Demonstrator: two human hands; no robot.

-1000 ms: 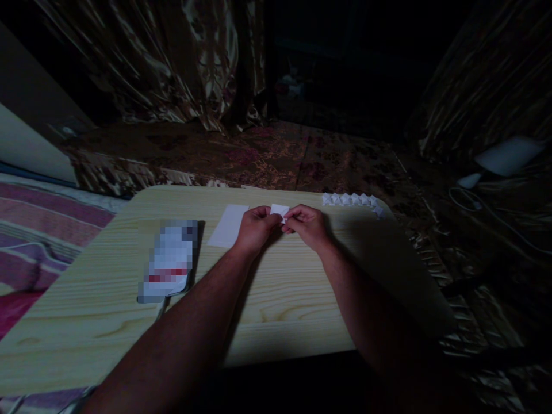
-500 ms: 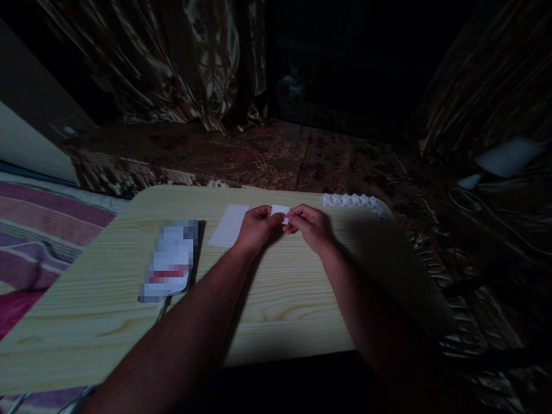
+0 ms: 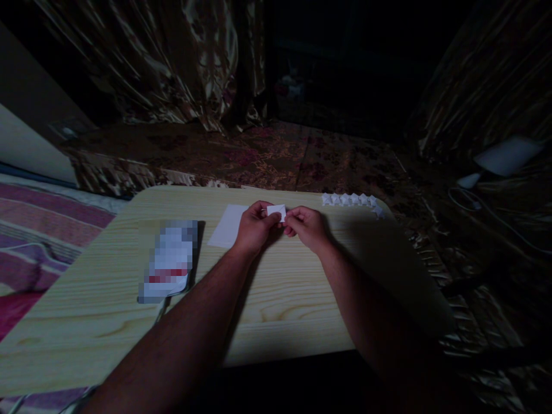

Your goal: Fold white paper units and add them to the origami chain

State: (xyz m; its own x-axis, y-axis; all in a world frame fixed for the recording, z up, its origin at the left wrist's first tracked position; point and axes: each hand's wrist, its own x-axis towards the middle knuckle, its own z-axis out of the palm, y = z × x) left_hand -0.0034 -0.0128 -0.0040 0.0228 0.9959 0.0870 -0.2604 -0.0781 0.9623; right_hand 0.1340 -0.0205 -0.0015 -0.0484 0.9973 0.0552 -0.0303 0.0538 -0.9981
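A small folded piece of white paper is held up between my two hands, above the far half of the wooden table. My left hand pinches its left side, with the thumb lying across the front. At its lower right edge, my right hand has thumb and fingertips closed on the paper. Partly behind my left hand lies a flat white sheet. To the right of my hands, several small folded white paper stars stand in a row along the far table edge.
On the left of the light wooden table lies a pixelated phone-like device with a cable. A striped bed cover is at the left. Beyond the right side stands a white lamp. Dark curtains hang behind.
The folded paper has shifted slightly left and turned, so more of its white face shows. Both hands have moved a little with it; the stars, sheet and device stay put.
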